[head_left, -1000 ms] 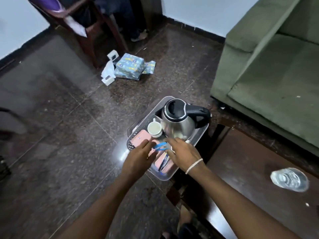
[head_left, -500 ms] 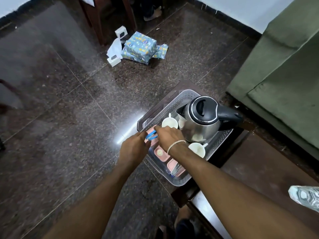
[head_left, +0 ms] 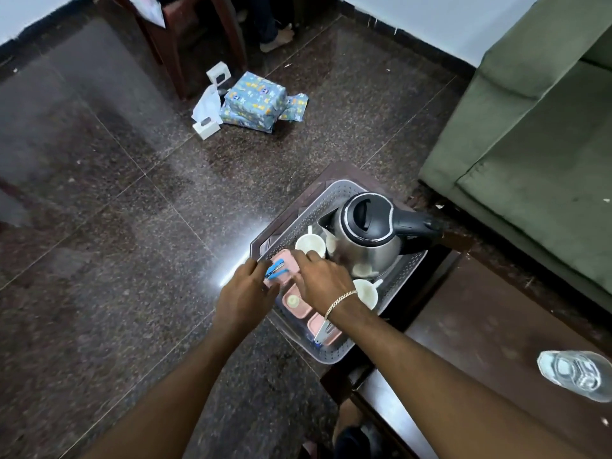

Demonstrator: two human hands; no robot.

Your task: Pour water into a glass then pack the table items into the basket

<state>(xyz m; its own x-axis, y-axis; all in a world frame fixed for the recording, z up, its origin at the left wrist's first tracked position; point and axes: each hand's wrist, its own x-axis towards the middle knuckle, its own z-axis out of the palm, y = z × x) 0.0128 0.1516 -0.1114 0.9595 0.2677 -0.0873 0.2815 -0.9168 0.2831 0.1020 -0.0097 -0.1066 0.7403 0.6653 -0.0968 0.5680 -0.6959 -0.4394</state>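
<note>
A grey perforated basket (head_left: 332,353) stands on the left end of a dark wooden table (head_left: 496,326). It holds a steel kettle (head_left: 367,233) with a black lid and handle, two white cups (head_left: 309,245) (head_left: 366,293), pink compartment trays (head_left: 298,304) and a fork (head_left: 324,329). My left hand (head_left: 245,293) is at the basket's left rim, its fingertips closed on a small blue-handled utensil (head_left: 275,271) over a pink tray. My right hand (head_left: 321,276), with a wrist chain, lies spread over the trays beside it. A glass of water (head_left: 576,374) stands on the table at lower right.
A green sofa (head_left: 530,144) fills the right side, close behind the table. On the dark tiled floor lie a wrapped blue packet (head_left: 253,106) and small white boxes (head_left: 206,129), near a wooden chair (head_left: 185,38) with a person's foot behind it.
Both hands moved from the basket's near end toward its left rim, carrying the blue-handled utensil there. The camera shifted, so the basket and glass sit differently in the frame.
</note>
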